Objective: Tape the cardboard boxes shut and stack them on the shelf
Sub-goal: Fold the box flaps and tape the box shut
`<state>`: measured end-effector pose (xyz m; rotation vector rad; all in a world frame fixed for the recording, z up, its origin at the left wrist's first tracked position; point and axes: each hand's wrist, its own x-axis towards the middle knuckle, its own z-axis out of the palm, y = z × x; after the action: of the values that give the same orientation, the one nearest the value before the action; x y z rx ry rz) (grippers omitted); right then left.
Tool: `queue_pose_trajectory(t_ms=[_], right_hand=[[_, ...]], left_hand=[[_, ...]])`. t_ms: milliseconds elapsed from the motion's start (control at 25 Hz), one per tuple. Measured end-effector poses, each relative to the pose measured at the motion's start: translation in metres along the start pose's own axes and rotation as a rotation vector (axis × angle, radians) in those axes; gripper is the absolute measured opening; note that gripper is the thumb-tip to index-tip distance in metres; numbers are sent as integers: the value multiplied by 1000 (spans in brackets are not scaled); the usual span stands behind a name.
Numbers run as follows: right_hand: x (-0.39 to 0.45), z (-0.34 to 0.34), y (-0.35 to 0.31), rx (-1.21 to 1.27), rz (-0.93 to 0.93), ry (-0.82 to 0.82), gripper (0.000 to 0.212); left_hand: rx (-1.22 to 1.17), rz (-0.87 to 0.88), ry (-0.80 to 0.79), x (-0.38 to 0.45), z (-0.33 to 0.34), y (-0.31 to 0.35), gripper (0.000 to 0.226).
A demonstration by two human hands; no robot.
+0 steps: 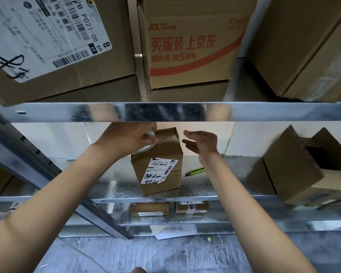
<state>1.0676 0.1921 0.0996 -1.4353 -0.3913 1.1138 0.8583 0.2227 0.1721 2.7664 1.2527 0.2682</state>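
Note:
A small upright cardboard box (158,170) with a white label stands on the middle metal shelf (110,186). Clear tape runs over its closed top. My left hand (130,137) grips a roll of clear tape (149,146) against the box's upper left edge. To the right of the box top, my right hand (202,142) hovers with straight fingers, not touching it.
A green utility knife (195,171) lies on the shelf right of the box. An open cardboard box (295,168) leans at the far right. Three large boxes fill the upper shelf (185,112). Two flat parcels (150,209) lie on the lower shelf, papers on the floor.

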Motion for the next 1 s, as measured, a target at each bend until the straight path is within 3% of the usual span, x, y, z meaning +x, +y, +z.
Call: queue_pose_trajectory(t_ms=[280,520,680,840,920,1000], right_hand=[[15,12,12,-6,70,1,21],[8,17,25,141,438,-109,19],[2,25,27,117,497,-95,29],[14,36,46,109,404,55,39],[13,36,47,-87,287,137,40],[2,28,42,-315,14,215,36]], left_hand=[[39,-31,-53,8,1,-1,24],[-6,-26,-91,19,8,3,25],[-5,-42,-97,20,11,4,21],[1,-56,-88,21,11,5,23],[4,-71,-111,22,9,7,25],[-41,-126,-149,21,3,6,29]])
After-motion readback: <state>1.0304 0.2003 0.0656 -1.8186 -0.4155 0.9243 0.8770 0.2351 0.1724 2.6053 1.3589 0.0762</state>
